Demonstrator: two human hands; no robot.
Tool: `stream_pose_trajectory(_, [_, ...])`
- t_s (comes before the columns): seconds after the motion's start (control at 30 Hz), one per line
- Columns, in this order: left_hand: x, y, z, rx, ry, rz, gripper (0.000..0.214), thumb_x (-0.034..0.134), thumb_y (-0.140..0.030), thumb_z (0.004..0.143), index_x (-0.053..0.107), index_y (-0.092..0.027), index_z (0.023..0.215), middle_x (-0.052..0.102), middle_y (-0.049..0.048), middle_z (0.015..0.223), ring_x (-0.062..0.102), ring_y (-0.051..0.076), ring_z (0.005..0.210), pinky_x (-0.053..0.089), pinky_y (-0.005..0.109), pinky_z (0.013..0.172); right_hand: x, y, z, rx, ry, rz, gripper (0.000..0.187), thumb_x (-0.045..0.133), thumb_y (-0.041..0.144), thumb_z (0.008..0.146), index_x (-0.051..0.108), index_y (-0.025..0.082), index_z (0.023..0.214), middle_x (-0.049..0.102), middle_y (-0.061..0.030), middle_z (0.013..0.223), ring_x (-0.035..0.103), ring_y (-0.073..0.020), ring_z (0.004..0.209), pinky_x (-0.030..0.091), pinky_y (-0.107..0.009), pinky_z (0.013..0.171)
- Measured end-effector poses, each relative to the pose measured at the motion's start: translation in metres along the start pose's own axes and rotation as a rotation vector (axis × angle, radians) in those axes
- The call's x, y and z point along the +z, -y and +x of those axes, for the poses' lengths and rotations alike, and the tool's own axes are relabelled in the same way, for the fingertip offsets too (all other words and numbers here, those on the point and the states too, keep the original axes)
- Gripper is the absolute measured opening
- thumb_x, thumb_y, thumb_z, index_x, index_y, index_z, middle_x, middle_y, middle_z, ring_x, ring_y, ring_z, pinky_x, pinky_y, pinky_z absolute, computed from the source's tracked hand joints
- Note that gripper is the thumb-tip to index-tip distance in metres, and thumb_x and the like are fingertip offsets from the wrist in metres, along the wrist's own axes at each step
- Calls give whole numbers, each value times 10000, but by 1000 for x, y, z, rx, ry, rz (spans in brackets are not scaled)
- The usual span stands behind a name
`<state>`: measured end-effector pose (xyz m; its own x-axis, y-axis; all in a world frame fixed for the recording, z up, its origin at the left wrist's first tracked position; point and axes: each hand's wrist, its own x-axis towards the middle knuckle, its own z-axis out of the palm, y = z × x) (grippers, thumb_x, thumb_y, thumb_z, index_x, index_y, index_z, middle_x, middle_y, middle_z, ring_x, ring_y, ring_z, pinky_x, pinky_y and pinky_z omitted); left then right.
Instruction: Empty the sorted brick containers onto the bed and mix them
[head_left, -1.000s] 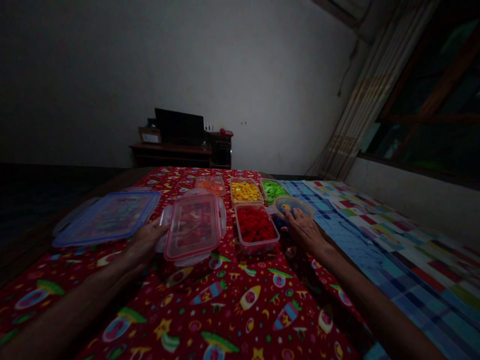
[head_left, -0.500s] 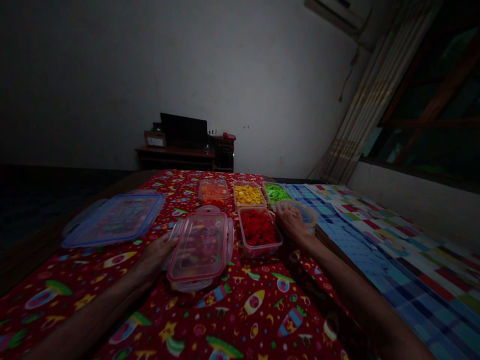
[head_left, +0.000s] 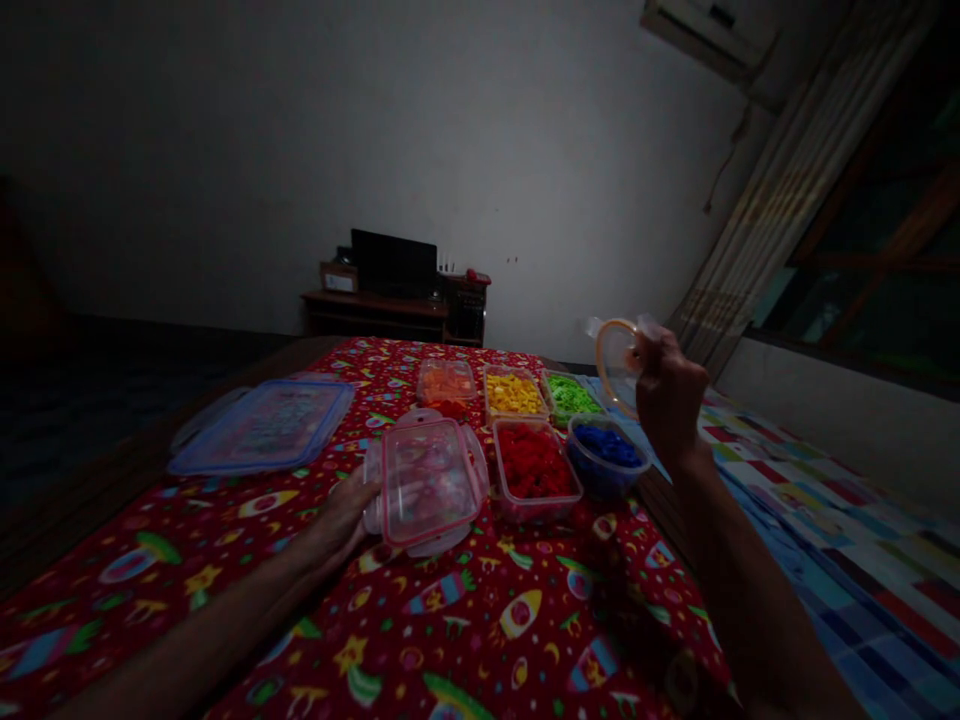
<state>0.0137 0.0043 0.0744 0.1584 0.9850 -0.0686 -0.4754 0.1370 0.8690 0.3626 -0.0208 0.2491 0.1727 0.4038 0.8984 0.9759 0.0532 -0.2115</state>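
Raised above the right side, my right hand (head_left: pixel 671 385) grips a round clear lid (head_left: pixel 619 365) with an orange rim, tilted nearly upright. Below it, a round tub (head_left: pixel 607 460) of small blue pieces lies uncovered. My left hand (head_left: pixel 345 515) holds the left edge of a clear rectangular lid (head_left: pixel 427 480) with a pink-red rim; its fingertips are partly hidden under it. Beside that lid stands a rectangular container (head_left: pixel 534 470) of red pieces. Behind are containers of orange pieces (head_left: pixel 447 382), yellow pieces (head_left: pixel 515 394) and green pieces (head_left: pixel 571 394).
Blue-rimmed lids (head_left: pixel 262 425) lie at the left on the red patterned cloth (head_left: pixel 450 640). A plaid and patchwork bedspread (head_left: pixel 810 500) spreads to the right. A desk with a monitor (head_left: pixel 394 262) stands against the far wall.
My right hand has lifted the round lid off the tub, up and to the right, exposing the blue pieces. My left hand still holds the pink-red-rimmed lid; the view has shifted slightly.
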Motion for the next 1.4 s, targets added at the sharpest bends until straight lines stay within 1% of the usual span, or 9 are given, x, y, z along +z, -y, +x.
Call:
stream_pose_trajectory(0.1, [6, 0, -3, -9, -26, -62, 555, 678, -121, 709, 537, -184, 1242, 717, 93, 1065, 704, 270, 900, 600, 379, 790, 16, 34, -11, 140, 1, 527, 362, 366, 399, 936, 613, 164, 1058, 685, -64, 824, 643, -176, 756, 469, -264, 650])
stream_pose_trajectory(0.2, [14, -3, -9, -16, -83, -75, 505, 619, -113, 758, 534, -197, 1249, 717, 75, 1066, 704, 246, 903, 596, 366, 803, 57, 71, -39, 376, 208, 969, 348, 394, 435, 894, 608, 164, 935, 672, -43, 794, 640, -162, 727, 513, -270, 628])
stream_pose_trajectory(0.4, [21, -12, -17, 49, -130, -126, 375, 506, -231, 875, 546, -159, 1242, 691, 111, 1131, 650, 248, 1052, 569, 373, 865, 119, 126, -100, 815, 507, 1186, 206, 388, 300, 840, 536, 166, 792, 618, -19, 733, 580, -131, 613, 499, -242, 564])
stream_pose_trajectory(0.57, [21, -24, -17, 110, -137, -139, 393, 486, -364, 906, 544, -188, 1253, 686, 78, 1152, 610, 228, 1120, 557, 325, 880, 136, 134, -121, 627, 606, 1042, 202, 368, 194, 763, 561, 156, 805, 609, -25, 775, 566, -135, 683, 478, -235, 626])
stream_pose_trajectory(0.7, [20, -34, -20, 87, -168, -209, 450, 384, -470, 931, 507, -209, 1275, 684, 82, 1135, 646, 240, 1043, 572, 392, 825, 143, 136, -128, 552, 640, 791, 225, 461, 227, 734, 597, 147, 894, 614, -43, 803, 559, -161, 730, 468, -262, 665])
stream_pose_trajectory(0.93, [11, -43, -25, 28, -123, -197, 642, 402, -654, 849, 496, -179, 1271, 647, 155, 1183, 623, 311, 1077, 550, 486, 828, 140, 144, -129, 353, 615, 799, 234, 386, 203, 772, 605, 151, 835, 588, -20, 727, 535, -145, 674, 446, -253, 651])
stream_pose_trajectory(1.1, [5, -36, -19, 56, -92, -153, 475, 564, -439, 840, 520, -177, 1234, 679, 119, 1134, 649, 279, 1038, 590, 422, 778, 145, 147, -134, 209, 675, 696, 223, 375, 139, 717, 592, 152, 768, 574, -16, 688, 529, -143, 640, 448, -253, 642])
stream_pose_trajectory(1.27, [-6, -14, -11, 25, -326, -29, 386, 651, -92, 687, 605, -137, 1068, 736, 45, 794, 714, 215, 744, 607, 270, 637, 143, 147, -156, 59, 678, 597, 395, 411, 197, 809, 588, 103, 1150, 647, -161, 1070, 584, -245, 1035, 461, -387, 911])
stream_pose_trajectory(1.4, [-12, -31, -6, 82, -379, 64, 273, 663, -63, 666, 639, -142, 926, 723, 29, 698, 705, 203, 647, 590, 236, 556, 131, 139, -156, -170, 610, 601, 484, 429, 229, 860, 474, 149, 1336, 548, -167, 1300, 477, -266, 1243, 413, -446, 1013])
